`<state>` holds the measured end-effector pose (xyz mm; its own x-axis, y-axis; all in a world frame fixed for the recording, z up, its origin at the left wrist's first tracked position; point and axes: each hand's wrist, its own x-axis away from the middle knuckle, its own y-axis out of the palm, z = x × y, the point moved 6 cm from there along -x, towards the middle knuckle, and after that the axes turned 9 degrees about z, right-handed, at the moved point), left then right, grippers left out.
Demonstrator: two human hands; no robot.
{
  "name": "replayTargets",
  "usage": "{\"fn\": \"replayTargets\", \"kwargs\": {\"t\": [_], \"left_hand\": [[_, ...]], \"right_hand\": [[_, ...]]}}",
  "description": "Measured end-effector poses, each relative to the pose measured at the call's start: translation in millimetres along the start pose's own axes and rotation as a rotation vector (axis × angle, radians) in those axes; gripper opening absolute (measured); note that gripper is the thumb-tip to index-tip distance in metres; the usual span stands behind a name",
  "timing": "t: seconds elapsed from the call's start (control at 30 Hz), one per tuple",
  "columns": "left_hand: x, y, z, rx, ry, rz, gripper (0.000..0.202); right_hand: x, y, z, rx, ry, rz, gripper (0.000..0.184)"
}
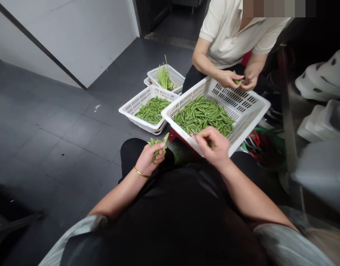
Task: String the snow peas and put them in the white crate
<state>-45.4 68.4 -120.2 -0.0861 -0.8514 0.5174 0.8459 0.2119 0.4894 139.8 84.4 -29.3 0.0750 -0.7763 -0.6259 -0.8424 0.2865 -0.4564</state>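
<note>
Several green pea pods (166, 139) stick out of my left hand (152, 156), whose fingers are closed around them above my left knee. My right hand (214, 146) is curled at the near rim of a large white slotted basket (249, 111). A bit of green shows inside its fingers, too small to name. Inside that basket lies a heap of pea pods (204, 114). Opposite me, a co-worker's hands (238, 79) hold a green pod over the basket's far side.
Left of the large basket, a second white basket (128, 109) holds more pods (153, 109). Behind it, a smaller basket (177, 75) carries long green stalks (164, 77). White plastic containers (322, 122) stand at right. A white panel (103, 33) rises from the dark tiled floor (61, 136).
</note>
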Motion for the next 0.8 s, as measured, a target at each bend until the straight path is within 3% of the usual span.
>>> {"fn": "replayTargets", "kwargs": {"t": [0.1,0.23,0.37,0.43,0.53,0.67,0.8], "left_hand": [[-1,-4.5,7,-0.052,0.069,0.007,0.027],[8,4.7,5,-0.154,0.120,-0.030,0.028],[9,8.1,2,-0.148,0.126,-0.003,0.027],[3,1.8,2,-0.077,0.116,0.048,0.028],[-7,-13.4,6,0.031,0.113,0.150,0.026],[-10,-16.7,11,0.028,0.165,0.141,0.025],[-3,-0.4,7,-0.074,0.196,0.039,0.026]], "right_hand": [[-5,-6,10,-0.029,0.159,-0.049,0.015],[-1,34,6,-0.099,0.226,-0.325,0.019],[2,64,-5,-0.050,0.119,-0.377,0.020],[4,63,-12,-0.041,0.036,-0.369,0.024],[7,41,-17,-0.091,-0.026,-0.372,0.022],[5,17,-4,-0.093,0.152,-0.392,0.017],[15,47,0,-0.066,0.229,-0.559,0.025]]}}
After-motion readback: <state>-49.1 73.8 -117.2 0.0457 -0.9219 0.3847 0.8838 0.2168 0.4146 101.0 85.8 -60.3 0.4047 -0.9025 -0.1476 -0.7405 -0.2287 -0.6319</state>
